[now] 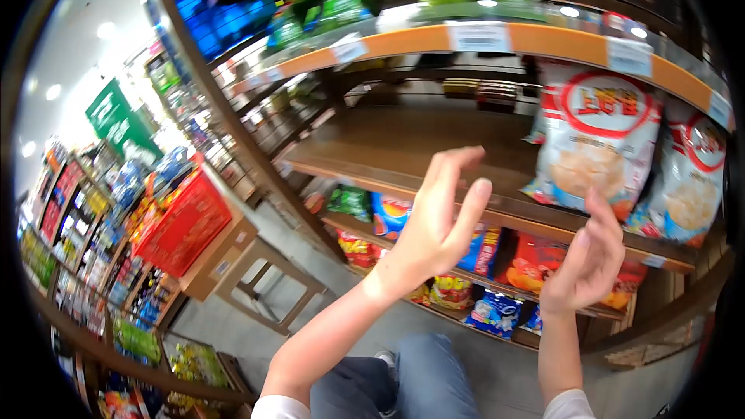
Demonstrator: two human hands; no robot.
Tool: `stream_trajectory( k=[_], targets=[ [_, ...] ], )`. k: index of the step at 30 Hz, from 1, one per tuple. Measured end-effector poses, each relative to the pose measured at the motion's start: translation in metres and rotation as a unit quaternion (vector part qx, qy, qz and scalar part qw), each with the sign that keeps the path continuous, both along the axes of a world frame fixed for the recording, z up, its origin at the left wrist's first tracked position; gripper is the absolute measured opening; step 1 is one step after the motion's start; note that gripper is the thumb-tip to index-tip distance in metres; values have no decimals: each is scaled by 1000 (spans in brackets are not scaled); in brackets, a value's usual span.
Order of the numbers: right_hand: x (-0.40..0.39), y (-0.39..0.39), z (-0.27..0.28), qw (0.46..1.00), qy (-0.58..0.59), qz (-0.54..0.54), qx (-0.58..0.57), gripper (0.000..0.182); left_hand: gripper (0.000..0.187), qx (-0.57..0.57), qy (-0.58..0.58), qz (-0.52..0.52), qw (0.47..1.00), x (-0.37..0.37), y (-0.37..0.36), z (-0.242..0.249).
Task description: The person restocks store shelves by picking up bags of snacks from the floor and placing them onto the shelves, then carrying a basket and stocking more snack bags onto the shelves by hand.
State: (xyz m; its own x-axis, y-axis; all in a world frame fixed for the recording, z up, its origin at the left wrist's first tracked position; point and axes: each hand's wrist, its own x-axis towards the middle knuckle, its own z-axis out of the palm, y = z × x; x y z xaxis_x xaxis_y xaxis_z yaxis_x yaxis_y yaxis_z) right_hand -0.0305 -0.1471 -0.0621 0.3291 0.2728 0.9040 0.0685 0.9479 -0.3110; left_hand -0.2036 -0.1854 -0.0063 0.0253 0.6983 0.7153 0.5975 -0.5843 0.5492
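Observation:
My left hand [438, 221] is raised in front of the brown middle shelf [411, 136], thumb and fingers apart, holding nothing. To its right, my right hand [583, 264] is up with its fingers loosely bent and the thumb apart; nothing shows in it. Its fingertips overlap the lower edge of a white and red snack bag [594, 151] in this view. That bag stands upright at the right end of the middle shelf. A second bag of the same look [687, 174] leans beside it, farther right.
Above runs an orange shelf edge [403, 40] with price labels and green snack bags [341, 4]. Colourful packets [497, 310] fill the lower shelf. At left, a red basket [190, 221] of goods sits on a cardboard box [225, 252] over a stool [272, 279].

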Motion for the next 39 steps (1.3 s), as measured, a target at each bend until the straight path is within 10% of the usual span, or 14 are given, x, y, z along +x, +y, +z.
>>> stream_trajectory(
  k=[14,25,32,39],
  targets=[
    [-143,-49,-7,928,-68,367,0,3,9,-21,-135,244,960,-95,-156,-34],
    [-274,-81,-97,730,-182,532,-388,8,9,91,-232,446,859,-142,-131,-134],
    [-364,-72,-126,565,-211,561,-567,12,11,74,-245,515,818,-186,-109,-161],
    [-358,-88,-131,516,-273,454,-673,14,9,-51,-429,620,655,-204,-143,-187]
  ],
)
